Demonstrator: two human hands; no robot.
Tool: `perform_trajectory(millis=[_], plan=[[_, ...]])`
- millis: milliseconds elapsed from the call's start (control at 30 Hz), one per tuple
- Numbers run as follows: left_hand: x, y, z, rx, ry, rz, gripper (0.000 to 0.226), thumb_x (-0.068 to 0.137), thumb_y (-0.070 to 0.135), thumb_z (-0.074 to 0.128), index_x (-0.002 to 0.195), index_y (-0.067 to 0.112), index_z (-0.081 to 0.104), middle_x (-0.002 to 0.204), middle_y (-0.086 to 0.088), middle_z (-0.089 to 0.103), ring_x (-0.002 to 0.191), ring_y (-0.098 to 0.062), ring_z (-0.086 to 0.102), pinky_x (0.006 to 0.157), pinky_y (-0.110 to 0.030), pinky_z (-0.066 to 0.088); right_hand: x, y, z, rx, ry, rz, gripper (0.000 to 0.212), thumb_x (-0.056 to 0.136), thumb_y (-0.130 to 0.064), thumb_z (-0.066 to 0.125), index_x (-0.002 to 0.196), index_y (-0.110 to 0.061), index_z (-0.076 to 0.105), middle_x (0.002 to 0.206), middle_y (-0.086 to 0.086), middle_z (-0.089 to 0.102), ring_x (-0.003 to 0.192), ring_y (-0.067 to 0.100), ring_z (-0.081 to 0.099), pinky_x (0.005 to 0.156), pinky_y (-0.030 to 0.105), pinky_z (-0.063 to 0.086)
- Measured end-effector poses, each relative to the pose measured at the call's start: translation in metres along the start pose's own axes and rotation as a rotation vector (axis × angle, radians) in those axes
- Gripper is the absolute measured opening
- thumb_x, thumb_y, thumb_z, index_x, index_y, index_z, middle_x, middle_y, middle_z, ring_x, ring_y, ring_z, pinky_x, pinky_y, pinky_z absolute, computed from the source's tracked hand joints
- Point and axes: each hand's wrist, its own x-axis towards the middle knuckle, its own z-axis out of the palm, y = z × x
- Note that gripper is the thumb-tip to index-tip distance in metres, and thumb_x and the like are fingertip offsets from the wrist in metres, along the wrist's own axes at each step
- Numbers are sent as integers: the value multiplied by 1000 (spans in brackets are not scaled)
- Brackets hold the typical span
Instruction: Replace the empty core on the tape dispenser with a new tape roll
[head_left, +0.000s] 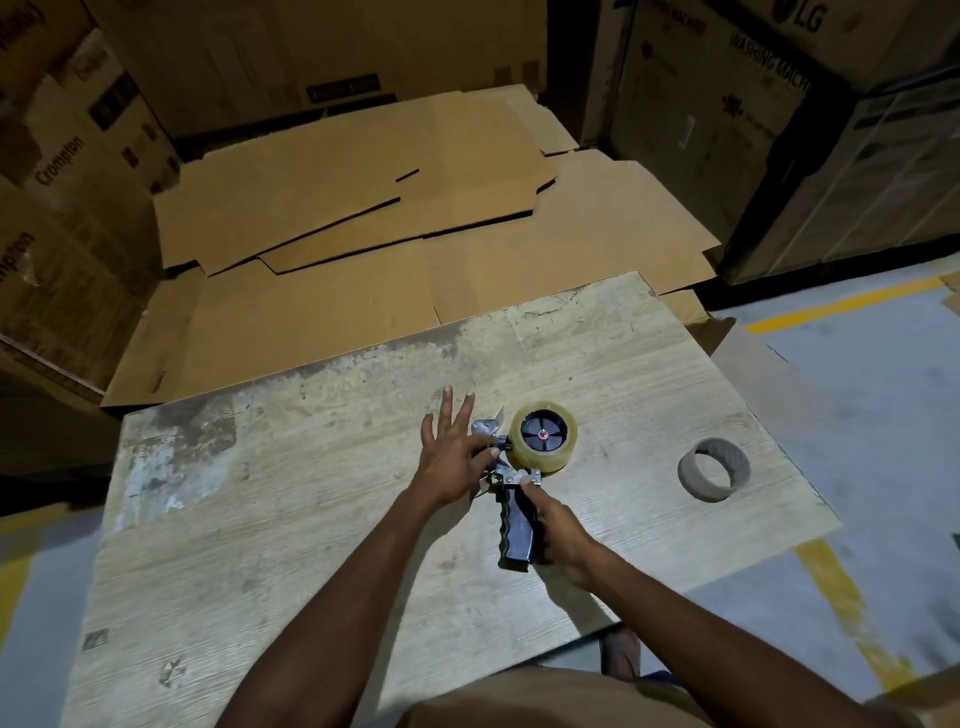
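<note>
A tape dispenser (514, 525) with a dark ribbed handle lies on the wooden table (311, 519). A full roll of clear tape (543, 439) sits on its black hub. My right hand (558, 535) grips the handle, its forefinger stretched up to the metal frame. My left hand (452, 457) rests against the metal front end by the blade, thumb and forefinger pinching there while the other fingers spread out. Whether tape is between those fingertips is too small to tell. The empty grey cardboard core (714, 470) stands apart on the table to the right.
Flattened cardboard sheets (389, 208) lie stacked beyond the table's far edge. Tall cartons (67, 156) stand at the left and large appliance boxes (779, 130) at the right. A grey floor with yellow lines (841, 597) runs along the right side.
</note>
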Motion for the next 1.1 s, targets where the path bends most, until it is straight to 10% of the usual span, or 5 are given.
perform_trajectory(millis=[100,200,300,1100], plan=[[14,3,-4,4,-34,-32,32,100,49,61,126,35,74,174,-2,-5,155,-22,-31,122,-57,-7,3,2,8,196,-4,-60,71,94,-67,58,138,-12,63,141,25,59,133,48,52,113,60,43],[26,11,-3,46,-90,-45,43,93,56,68,128,32,73,174,-2,-6,155,-22,-32,123,-59,-6,-2,-4,12,244,-29,31,83,91,-76,50,122,0,62,91,22,60,73,39,62,69,47,55],[34,14,3,86,-137,-54,50,88,62,71,126,30,74,175,-2,-3,154,-24,-32,122,-61,-6,-5,-11,9,226,-28,41,75,96,-73,42,99,0,60,70,15,53,59,32,53,55,38,51],[46,14,26,-55,-11,1,17,87,37,79,93,21,84,168,2,33,159,-18,-5,118,-52,6,-18,-35,-8,119,-119,78,66,93,-64,47,85,0,61,69,18,54,57,31,51,52,35,48]])
